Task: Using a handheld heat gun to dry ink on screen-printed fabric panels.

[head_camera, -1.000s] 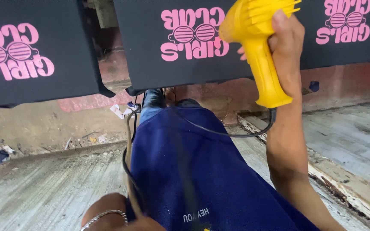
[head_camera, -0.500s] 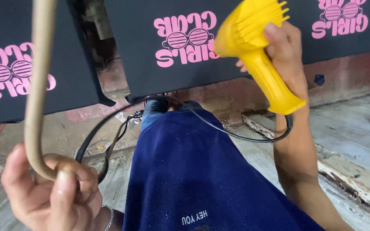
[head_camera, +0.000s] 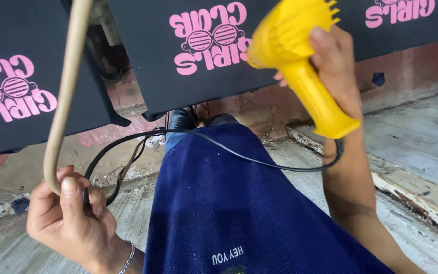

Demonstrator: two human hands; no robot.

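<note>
Two hands: right hand (head_camera: pixel 336 66) grips one yellow dryer (head_camera: pixel 300 56); left hand (head_camera: pixel 69 220) perhaps one cane (head_camera: pixel 67 86).

The heat gun (head_camera: pixel 300 56) at one o'clock was bright yellow, its cord (head_camera: pixel 239 155) black. The hanging cloth panels (head_camera: pixel 153 66) were black with a pink printed emblem of striped glasses. The fleece cloth (head_camera: pixel 239 213) at six o'clock was deep blue. The curved rod (head_camera: pixel 67 86) at ten o'clock was tan.
</note>
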